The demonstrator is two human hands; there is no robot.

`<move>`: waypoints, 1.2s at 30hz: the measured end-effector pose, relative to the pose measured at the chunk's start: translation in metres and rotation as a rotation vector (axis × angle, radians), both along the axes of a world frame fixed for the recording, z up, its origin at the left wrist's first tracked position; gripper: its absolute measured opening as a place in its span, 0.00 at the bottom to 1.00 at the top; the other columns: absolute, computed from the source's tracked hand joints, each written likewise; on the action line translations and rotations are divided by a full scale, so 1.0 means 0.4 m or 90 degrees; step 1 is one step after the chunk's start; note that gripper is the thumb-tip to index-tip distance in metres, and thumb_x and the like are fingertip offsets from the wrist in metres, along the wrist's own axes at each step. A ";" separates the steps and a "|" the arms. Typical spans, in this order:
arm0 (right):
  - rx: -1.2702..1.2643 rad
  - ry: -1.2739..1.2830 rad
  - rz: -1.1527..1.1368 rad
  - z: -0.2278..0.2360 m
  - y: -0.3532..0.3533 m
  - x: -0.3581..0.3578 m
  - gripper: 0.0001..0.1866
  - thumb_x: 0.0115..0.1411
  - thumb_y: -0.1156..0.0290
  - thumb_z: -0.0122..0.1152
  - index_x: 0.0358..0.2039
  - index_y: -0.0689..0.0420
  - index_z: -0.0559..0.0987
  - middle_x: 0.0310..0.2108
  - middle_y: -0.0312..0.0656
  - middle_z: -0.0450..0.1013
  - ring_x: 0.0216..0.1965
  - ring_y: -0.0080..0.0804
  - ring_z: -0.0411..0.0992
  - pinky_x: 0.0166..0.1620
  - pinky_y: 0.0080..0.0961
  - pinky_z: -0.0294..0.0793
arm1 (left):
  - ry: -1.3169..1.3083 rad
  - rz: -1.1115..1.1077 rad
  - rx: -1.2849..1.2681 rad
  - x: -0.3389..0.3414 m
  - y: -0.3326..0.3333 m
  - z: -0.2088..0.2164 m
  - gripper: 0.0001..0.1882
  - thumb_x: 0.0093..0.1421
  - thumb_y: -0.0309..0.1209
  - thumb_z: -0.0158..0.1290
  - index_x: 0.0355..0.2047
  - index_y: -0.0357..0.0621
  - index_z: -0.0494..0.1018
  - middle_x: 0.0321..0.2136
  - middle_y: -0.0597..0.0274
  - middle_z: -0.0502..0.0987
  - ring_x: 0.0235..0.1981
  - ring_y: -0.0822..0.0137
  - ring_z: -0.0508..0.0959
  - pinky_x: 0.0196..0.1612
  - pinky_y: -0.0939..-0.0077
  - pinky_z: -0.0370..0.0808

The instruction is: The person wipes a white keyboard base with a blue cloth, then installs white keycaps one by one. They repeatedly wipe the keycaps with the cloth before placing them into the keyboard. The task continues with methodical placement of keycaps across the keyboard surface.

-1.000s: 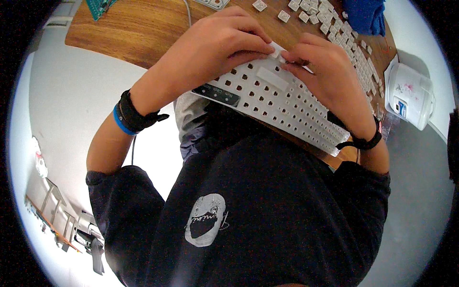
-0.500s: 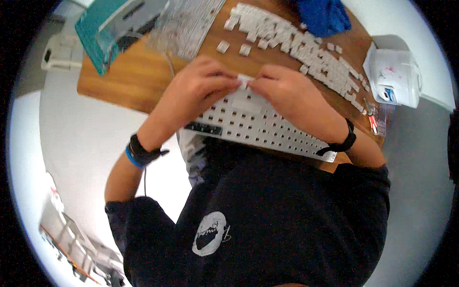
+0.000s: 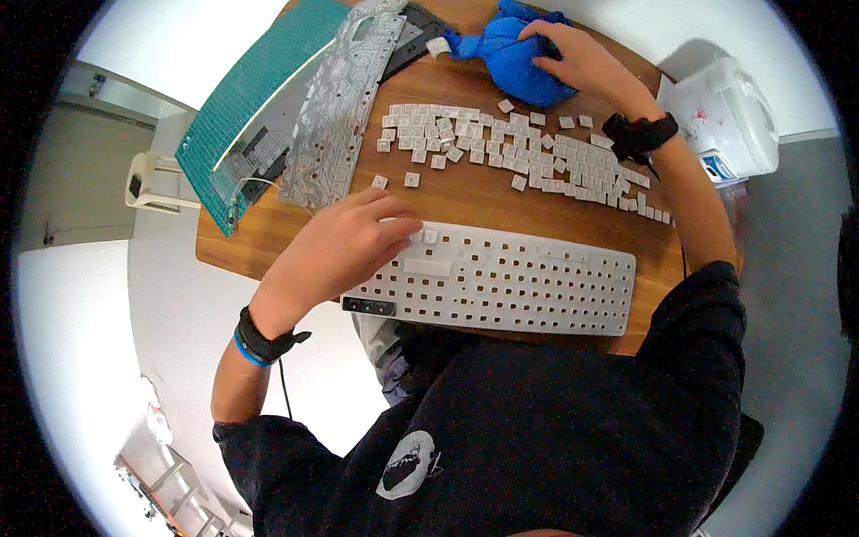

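A white keyboard frame [image 3: 501, 277] with rows of square holes lies at the table's front edge. My left hand [image 3: 358, 231] is closed over its far left corner, the fingertips beside a small white keycap [image 3: 430, 237] that sits in the frame. A longer white keycap [image 3: 428, 268] is set just nearer. The left palm side is hidden. At the far side of the table my right hand [image 3: 577, 61] reaches onto a bunched blue cloth [image 3: 528, 67]. Its fingers are apart, with blue fabric showing between thumb and forefinger.
Many loose white keycaps [image 3: 501, 148] spread beyond the frame. A metal keyboard plate [image 3: 327, 134] leans across a green cutting mat [image 3: 255, 72] at the left. A white lidded container [image 3: 725, 121] stands at the right, and a beige stool [image 3: 157, 183] beyond the table's left end.
My right hand has left the frame and moved away to the blue cloth. My left hand stays at the frame's far left. The view has shifted.
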State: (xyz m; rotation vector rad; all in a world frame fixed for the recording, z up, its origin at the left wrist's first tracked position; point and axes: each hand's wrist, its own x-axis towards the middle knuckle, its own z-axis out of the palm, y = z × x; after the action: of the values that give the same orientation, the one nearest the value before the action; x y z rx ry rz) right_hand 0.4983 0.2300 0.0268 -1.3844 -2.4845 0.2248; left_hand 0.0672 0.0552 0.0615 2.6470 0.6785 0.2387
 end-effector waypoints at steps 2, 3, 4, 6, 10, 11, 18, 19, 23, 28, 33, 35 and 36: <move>-0.019 0.043 -0.019 -0.037 0.066 0.050 0.21 0.71 0.65 0.69 0.63 0.45 0.76 0.53 0.48 0.79 0.56 0.48 0.77 0.60 0.45 0.77 | 0.012 -0.004 0.008 0.033 0.020 0.037 0.17 0.62 0.24 0.63 0.52 0.39 0.81 0.54 0.52 0.83 0.56 0.47 0.82 0.58 0.56 0.81; -0.028 0.064 -0.034 -0.050 0.093 0.081 0.21 0.72 0.65 0.68 0.62 0.46 0.76 0.53 0.48 0.79 0.55 0.47 0.78 0.60 0.45 0.77 | 0.012 -0.006 0.010 0.055 0.038 0.056 0.18 0.61 0.23 0.63 0.52 0.39 0.81 0.54 0.51 0.82 0.56 0.46 0.82 0.58 0.56 0.81; -0.047 0.044 -0.038 -0.073 0.131 0.111 0.21 0.72 0.64 0.68 0.63 0.48 0.76 0.53 0.48 0.79 0.55 0.45 0.78 0.59 0.45 0.77 | 0.015 -0.007 0.011 0.077 0.058 0.065 0.18 0.61 0.22 0.62 0.53 0.38 0.81 0.55 0.51 0.82 0.57 0.45 0.81 0.59 0.55 0.81; -0.054 0.019 -0.048 -0.087 0.178 0.150 0.22 0.72 0.63 0.69 0.63 0.48 0.75 0.53 0.48 0.79 0.55 0.45 0.78 0.59 0.45 0.76 | -0.011 -0.033 0.041 0.131 0.120 0.051 0.20 0.59 0.20 0.61 0.54 0.36 0.81 0.56 0.50 0.82 0.57 0.44 0.81 0.59 0.55 0.81; -0.089 -0.002 -0.031 -0.093 0.218 0.119 0.24 0.72 0.62 0.68 0.65 0.47 0.74 0.53 0.49 0.79 0.55 0.46 0.78 0.59 0.42 0.76 | -0.003 -0.047 0.076 0.259 0.226 0.051 0.24 0.58 0.17 0.59 0.56 0.37 0.80 0.53 0.46 0.83 0.53 0.43 0.83 0.57 0.54 0.81; -0.090 0.001 -0.020 -0.097 0.225 0.114 0.24 0.72 0.62 0.68 0.65 0.47 0.74 0.54 0.50 0.79 0.56 0.48 0.78 0.59 0.43 0.76 | -0.012 -0.063 0.090 0.285 0.263 0.032 0.23 0.58 0.17 0.59 0.56 0.38 0.80 0.52 0.45 0.83 0.52 0.43 0.83 0.56 0.54 0.81; -0.097 -0.043 -0.048 -0.044 0.170 0.079 0.26 0.72 0.63 0.67 0.67 0.48 0.71 0.61 0.54 0.78 0.60 0.56 0.78 0.61 0.48 0.76 | -0.024 -0.184 0.052 0.427 0.457 -0.087 0.13 0.59 0.19 0.62 0.44 0.42 0.85 0.39 0.47 0.86 0.45 0.42 0.85 0.49 0.51 0.82; -0.092 -0.027 -0.035 -0.047 0.166 0.077 0.27 0.72 0.64 0.67 0.67 0.49 0.71 0.62 0.54 0.77 0.61 0.57 0.77 0.62 0.49 0.76 | -0.007 -0.183 0.065 0.431 0.462 -0.091 0.11 0.59 0.21 0.63 0.42 0.42 0.86 0.39 0.47 0.86 0.45 0.42 0.85 0.49 0.51 0.82; -0.110 -0.037 -0.051 -0.034 0.147 0.055 0.26 0.72 0.64 0.67 0.66 0.52 0.71 0.61 0.55 0.77 0.61 0.57 0.77 0.62 0.49 0.76 | 0.007 -0.119 0.068 0.424 0.477 -0.115 0.11 0.57 0.23 0.68 0.41 0.43 0.88 0.36 0.50 0.87 0.41 0.47 0.88 0.44 0.57 0.84; -0.091 0.052 -0.032 -0.049 0.120 0.060 0.25 0.71 0.61 0.69 0.64 0.52 0.72 0.59 0.53 0.78 0.58 0.55 0.77 0.60 0.47 0.77 | -0.147 0.063 0.005 0.425 0.491 -0.140 0.08 0.62 0.28 0.68 0.40 0.40 0.85 0.36 0.50 0.87 0.39 0.49 0.88 0.44 0.60 0.84; 0.009 0.143 0.082 0.008 0.058 0.002 0.19 0.71 0.62 0.69 0.56 0.53 0.76 0.52 0.48 0.78 0.56 0.50 0.75 0.61 0.40 0.74 | -0.285 0.225 -0.330 0.425 0.505 -0.152 0.12 0.71 0.35 0.65 0.43 0.37 0.84 0.35 0.58 0.88 0.37 0.68 0.86 0.44 0.68 0.83; 0.077 0.208 0.131 0.040 0.015 -0.042 0.17 0.70 0.64 0.68 0.56 0.54 0.76 0.50 0.49 0.76 0.56 0.50 0.74 0.62 0.41 0.73 | -0.367 0.211 -0.383 0.427 0.500 -0.135 0.11 0.69 0.34 0.67 0.41 0.36 0.85 0.37 0.60 0.88 0.38 0.70 0.85 0.43 0.70 0.82; 0.087 0.236 0.153 0.058 -0.003 -0.062 0.18 0.69 0.65 0.69 0.55 0.55 0.77 0.49 0.51 0.76 0.56 0.52 0.75 0.61 0.42 0.74 | -0.408 0.201 -0.409 0.428 0.494 -0.121 0.11 0.69 0.33 0.68 0.41 0.36 0.86 0.37 0.62 0.87 0.38 0.71 0.85 0.43 0.70 0.82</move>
State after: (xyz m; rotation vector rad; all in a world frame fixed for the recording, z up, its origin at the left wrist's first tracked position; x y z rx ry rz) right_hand 0.4735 0.2288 0.0501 -0.8941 -2.2987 0.3220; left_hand 0.2386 0.2528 0.0132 1.7052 0.7730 0.7699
